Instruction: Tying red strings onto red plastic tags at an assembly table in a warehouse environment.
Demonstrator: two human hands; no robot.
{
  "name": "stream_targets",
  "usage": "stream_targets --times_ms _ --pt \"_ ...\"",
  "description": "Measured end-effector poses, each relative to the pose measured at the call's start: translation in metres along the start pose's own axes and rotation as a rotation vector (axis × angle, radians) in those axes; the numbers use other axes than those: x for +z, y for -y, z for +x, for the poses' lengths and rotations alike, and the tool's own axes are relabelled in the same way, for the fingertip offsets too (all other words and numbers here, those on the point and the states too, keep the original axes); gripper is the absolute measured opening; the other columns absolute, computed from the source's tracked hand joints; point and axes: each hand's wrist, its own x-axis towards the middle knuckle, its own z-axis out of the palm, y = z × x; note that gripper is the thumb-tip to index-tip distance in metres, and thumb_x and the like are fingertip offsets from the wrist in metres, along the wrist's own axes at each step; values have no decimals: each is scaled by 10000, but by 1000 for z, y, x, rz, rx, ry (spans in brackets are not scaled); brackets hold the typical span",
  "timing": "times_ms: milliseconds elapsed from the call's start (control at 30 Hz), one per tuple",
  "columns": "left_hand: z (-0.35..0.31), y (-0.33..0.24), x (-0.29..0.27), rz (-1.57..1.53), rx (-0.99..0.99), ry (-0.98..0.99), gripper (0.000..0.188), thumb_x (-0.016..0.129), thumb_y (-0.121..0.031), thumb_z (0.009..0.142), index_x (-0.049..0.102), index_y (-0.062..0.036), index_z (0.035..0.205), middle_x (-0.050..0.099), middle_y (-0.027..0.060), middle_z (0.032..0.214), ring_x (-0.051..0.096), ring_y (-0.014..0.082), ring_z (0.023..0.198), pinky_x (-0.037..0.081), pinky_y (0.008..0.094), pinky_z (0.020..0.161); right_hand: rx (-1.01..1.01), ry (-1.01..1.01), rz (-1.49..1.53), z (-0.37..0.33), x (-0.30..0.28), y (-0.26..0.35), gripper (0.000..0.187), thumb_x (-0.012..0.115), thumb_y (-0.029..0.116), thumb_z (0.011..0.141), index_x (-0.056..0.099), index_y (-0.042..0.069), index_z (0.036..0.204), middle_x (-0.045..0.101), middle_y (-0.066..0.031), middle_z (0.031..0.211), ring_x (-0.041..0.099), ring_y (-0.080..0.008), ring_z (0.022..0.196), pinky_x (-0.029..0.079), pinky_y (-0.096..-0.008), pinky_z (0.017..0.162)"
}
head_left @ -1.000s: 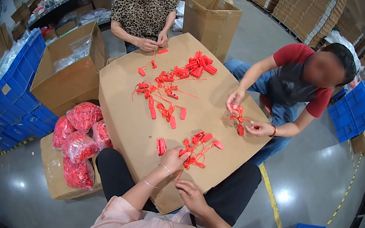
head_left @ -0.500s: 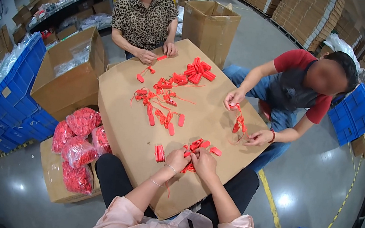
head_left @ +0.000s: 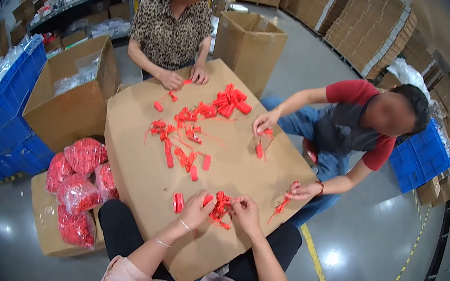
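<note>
At the near side of the cardboard tabletop (head_left: 202, 253), my left hand (head_left: 196, 211) is closed around a small red plastic piece (head_left: 208, 199) that shows at its fingertips. My right hand (head_left: 247, 213) pinches a strand at the right side of a looped red cord bundle (head_left: 220, 208). That bundle lies between my two hands, with more red cord under it. Left of my left hand, a few slim red pieces (head_left: 178, 203) stand side by side on the board. Fingers hide part of what each hand grips.
A pile of red corded pieces (head_left: 186, 129) spreads over the board's middle. Across, a person (head_left: 172, 34) handles a red piece; at right, another person (head_left: 355, 122) holds corded ones. Bags of red pieces (head_left: 79, 194) lie left, near an open carton (head_left: 72, 88) and blue crates (head_left: 6, 108).
My hands have moved apart, and the cord bundle between them now shows. The right-hand person's hands have separated, each with red cord. The whole view has shifted slightly.
</note>
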Motion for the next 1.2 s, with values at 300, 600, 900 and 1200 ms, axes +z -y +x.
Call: stream_targets --times_ms 300,600,900,1200 --pt "-6 -46 -10 243 -34 344 220 440 -240 874 434 -32 946 571 219 676 579 373 671 447 475 577 -220 -99 168 -10 16 32 51 532 38 858 483 43 846 527 31 701 500 -23 631 408 -164 554" --pt "-13 -67 -15 278 119 157 193 458 -176 870 417 -15 967 570 181 762 569 359 715 452 457 595 -234 -30 -32 -24 18 57 75 585 88 840 572 29 796 483 64 616 411 -5 564 348 -171 505" --pt "-15 -55 -14 -255 -140 197 147 456 -152 886 446 -6 901 589 131 716 608 245 672 467 337 610 -188 -63 159 -12 16 46 62 553 90 860 556 30 844 513 39 670 455 -24 584 382 -174 537" --pt "-26 -19 -20 -460 -328 196 127 453 -151 907 478 -31 870 512 13 605 491 76 538 410 226 521 -92 -131 349 14 9 66 89 521 133 886 533 51 852 495 42 641 422 -15 541 352 -162 484"
